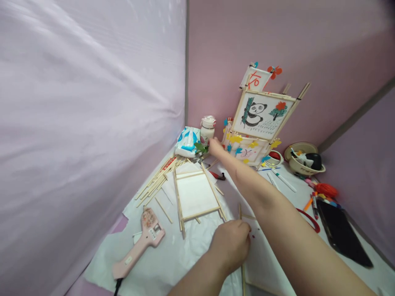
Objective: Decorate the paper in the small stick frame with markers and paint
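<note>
My right hand (215, 145) is stretched far out to the back corner. Its fingers are pinched together at a small green paper piece (200, 147) beside a white bottle with a pink cap (207, 128). My left hand (232, 242) lies close to me, curled shut on a thin wooden stick (240, 210) at the edge of a white sheet framed with sticks (262, 263). A second stick frame with white paper (197, 193) lies just beyond the left hand.
A pink glue gun (145, 240) lies at the near left, with a bundle of loose sticks (157, 179) behind it. A standing panda-picture stick frame (262, 115), a bowl (304, 158), markers (284, 179), a black tablet (341, 234) and red pliers (217, 176) fill the right and back. Walls close in on the left.
</note>
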